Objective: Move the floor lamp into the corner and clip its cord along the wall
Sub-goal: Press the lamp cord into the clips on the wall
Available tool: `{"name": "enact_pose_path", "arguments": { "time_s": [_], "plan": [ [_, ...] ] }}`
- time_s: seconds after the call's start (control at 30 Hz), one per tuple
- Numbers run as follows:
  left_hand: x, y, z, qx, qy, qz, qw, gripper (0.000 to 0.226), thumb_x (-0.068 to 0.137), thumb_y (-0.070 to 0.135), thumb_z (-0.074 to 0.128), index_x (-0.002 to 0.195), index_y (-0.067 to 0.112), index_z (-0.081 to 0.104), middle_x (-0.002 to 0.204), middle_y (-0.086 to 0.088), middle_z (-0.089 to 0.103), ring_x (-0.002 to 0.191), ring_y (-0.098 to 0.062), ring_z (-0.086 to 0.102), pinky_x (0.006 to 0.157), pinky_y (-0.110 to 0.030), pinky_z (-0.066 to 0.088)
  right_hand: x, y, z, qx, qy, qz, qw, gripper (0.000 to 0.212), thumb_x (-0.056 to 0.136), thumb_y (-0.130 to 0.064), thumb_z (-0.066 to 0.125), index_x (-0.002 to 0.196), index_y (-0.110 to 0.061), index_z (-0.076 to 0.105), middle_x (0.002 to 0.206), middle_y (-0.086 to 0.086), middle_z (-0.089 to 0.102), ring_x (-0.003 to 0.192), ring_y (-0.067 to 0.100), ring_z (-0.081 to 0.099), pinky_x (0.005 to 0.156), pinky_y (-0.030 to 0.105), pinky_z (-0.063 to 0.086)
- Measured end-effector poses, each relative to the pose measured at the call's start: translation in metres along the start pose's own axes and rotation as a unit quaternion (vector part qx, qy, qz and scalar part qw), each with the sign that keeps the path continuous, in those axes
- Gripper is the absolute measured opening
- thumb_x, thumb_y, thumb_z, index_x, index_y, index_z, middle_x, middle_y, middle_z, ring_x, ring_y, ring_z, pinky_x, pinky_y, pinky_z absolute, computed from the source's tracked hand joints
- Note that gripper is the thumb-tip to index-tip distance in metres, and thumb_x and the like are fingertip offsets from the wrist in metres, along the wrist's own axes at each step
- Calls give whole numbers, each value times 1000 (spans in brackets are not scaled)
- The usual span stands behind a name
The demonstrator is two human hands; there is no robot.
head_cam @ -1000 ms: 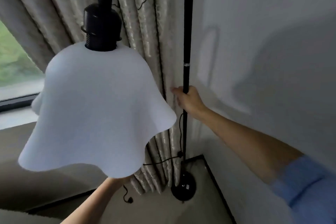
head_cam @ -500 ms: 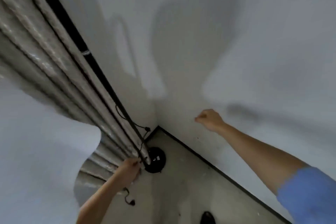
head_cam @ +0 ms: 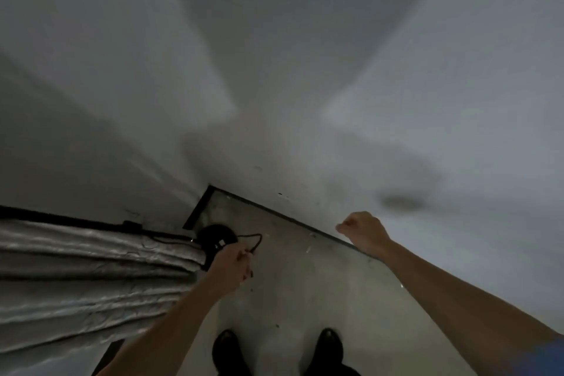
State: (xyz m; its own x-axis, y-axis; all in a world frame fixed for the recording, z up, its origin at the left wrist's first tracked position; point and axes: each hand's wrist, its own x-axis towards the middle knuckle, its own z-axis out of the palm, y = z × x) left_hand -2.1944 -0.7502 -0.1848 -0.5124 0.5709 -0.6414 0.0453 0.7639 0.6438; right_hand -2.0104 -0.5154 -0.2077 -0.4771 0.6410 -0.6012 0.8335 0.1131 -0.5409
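The floor lamp's round black base [head_cam: 216, 237] stands on the floor in the corner, and its black pole [head_cam: 76, 219] runs off to the left along the curtain's edge. A thin black cord [head_cam: 258, 239] loops out from the base to the right. My left hand [head_cam: 232, 264] is closed on that cord just in front of the base. Farther right, my right hand [head_cam: 363, 230] is held as a loose fist close to the white wall [head_cam: 335, 101], above the baseboard, with nothing seen in it. The lamp shade is out of view.
A grey patterned curtain [head_cam: 85, 278] fills the left side. A dark baseboard [head_cam: 274, 210] runs along the wall to the corner. My two dark shoes [head_cam: 227, 351] stand on the pale floor [head_cam: 305, 290] at the bottom of the view.
My view has tipped further down to the floor and my shoes. My left hand has pulled the cord out to the right of the base. My right hand stays near the wall.
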Motion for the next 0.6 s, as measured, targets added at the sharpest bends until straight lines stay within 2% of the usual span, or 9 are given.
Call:
{"name": "enact_pose_path", "arguments": {
  "time_s": [0.07, 0.2, 0.27, 0.33, 0.47, 0.6],
  "plan": [
    [32, -9, 20, 7, -9, 8, 1000, 18, 98, 1, 37, 93, 4, 54, 58, -5, 51, 47, -10, 48, 41, -11, 41, 18, 22, 18, 6, 10, 22, 1000, 18, 81, -41, 67, 77, -24, 64, 74, -4, 65, 67, 11, 61, 55, 24, 45],
    [97, -41, 54, 7, -16, 46, 999, 18, 98, 2, 38, 100, 3, 56, 64, -2, 53, 51, -9, 48, 43, -6, 41, 59, 62, 69, 22, 26, 69, 997, 19, 81, -39, 65, 77, -21, 66, 76, 1, 66, 67, 15, 61, 66, 30, 50],
    [128, -65, 68, 23, -16, 73, 997, 20, 98, 4, 39, 98, 9, 57, 64, 0, 54, 53, -10, 50, 48, -11, 44, 80, 79, 100, 28, 29, 91, 995, 25, 81, -37, 65, 77, -13, 68, 73, 5, 67, 70, 20, 63, 66, 33, 50],
    [157, -93, 78, 45, -17, 96, 994, 21, 98, 5, 40, 93, 13, 60, 61, -1, 55, 55, -12, 52, 56, -22, 46, 98, 95, 132, 34, 37, 102, 994, 30, 80, -36, 67, 76, -7, 69, 75, 10, 71, 76, 26, 68, 66, 36, 51],
    [217, -151, 95, 91, -20, 149, 984, 22, 96, 7, 44, 98, 9, 65, 62, -2, 56, 58, -18, 54, 60, -31, 46, 141, 123, 197, 47, 41, 100, 993, 25, 79, -41, 69, 63, -25, 59, 72, -3, 65, 77, 20, 65, 67, 28, 42],
    [283, -205, 111, 128, -14, 192, 973, 23, 97, 11, 45, 103, 11, 67, 64, -6, 58, 58, -23, 55, 62, -36, 52, 196, 148, 247, 45, 56, 75, 995, 28, 82, -36, 68, 57, -29, 57, 64, -11, 60, 63, 11, 60, 58, 26, 43]
  ]
}}
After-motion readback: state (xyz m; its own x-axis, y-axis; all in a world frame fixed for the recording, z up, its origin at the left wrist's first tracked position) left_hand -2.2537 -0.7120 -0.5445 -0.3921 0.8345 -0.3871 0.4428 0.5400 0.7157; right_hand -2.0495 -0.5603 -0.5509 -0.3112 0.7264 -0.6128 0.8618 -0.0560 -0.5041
